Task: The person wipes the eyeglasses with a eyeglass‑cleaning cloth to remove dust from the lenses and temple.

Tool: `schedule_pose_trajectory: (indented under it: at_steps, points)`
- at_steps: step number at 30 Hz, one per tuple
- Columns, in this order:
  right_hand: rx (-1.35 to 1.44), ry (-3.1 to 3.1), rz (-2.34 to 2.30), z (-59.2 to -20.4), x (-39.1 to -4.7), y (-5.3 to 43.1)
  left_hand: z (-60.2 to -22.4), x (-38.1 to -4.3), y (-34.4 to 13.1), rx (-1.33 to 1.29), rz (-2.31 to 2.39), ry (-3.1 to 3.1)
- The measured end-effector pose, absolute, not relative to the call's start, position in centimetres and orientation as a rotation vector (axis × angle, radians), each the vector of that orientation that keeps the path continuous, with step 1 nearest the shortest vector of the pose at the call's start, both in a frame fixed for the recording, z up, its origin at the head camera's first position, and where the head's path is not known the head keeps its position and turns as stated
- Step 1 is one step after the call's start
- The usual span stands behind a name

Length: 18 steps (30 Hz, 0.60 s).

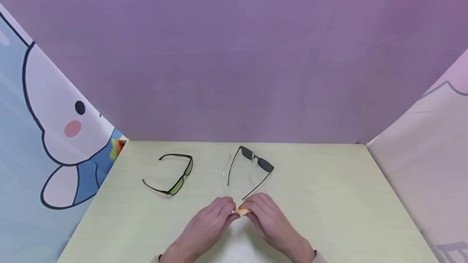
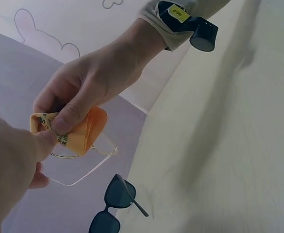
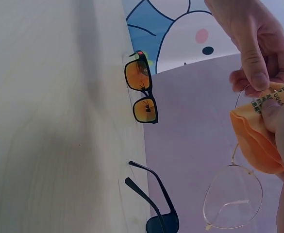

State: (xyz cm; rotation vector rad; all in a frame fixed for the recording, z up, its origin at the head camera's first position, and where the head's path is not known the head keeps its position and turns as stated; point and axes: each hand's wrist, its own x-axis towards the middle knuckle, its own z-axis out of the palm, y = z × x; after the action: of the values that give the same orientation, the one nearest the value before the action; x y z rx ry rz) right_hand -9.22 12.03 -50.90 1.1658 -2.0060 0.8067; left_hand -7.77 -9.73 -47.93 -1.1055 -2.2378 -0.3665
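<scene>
A pair of thin gold-rimmed eyeglasses [image 3: 234, 194] with clear lenses is held up between both hands. An orange cleaning cloth [image 2: 91, 133] with dark printing is folded over part of them, hiding one lens. The left hand [image 1: 210, 221] pinches the glasses at the covered side, its thumb tip at the cloth's edge. Opposite it, the right hand [image 1: 268, 222] grips the cloth between thumb and curled fingers. One slender temple shows beyond the left hand in the head view.
Dark sunglasses [image 1: 265, 164] lie unfolded on the pale table [image 1: 329, 206], just beyond the hands. Farther left lie black-framed glasses with yellowish lenses [image 1: 177, 186], temples spread. A purple panel [image 1: 241, 72] rises at the table's back edge, with printed cloth walls on both sides.
</scene>
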Motion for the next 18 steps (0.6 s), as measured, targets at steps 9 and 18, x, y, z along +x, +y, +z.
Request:
schedule_pose_trajectory:
  at_steps: [9, 18]
  points:
    - [1.139, -1.971, 1.026, -50.79, -9.34, 12.38, -47.65, -8.03, -9.51, -1.108, -0.349, -2.173]
    - [1.153, -2.010, 1.159, -50.32, -9.02, 12.54, -46.99, -8.00, -9.56, -1.170, -0.293, -2.209]
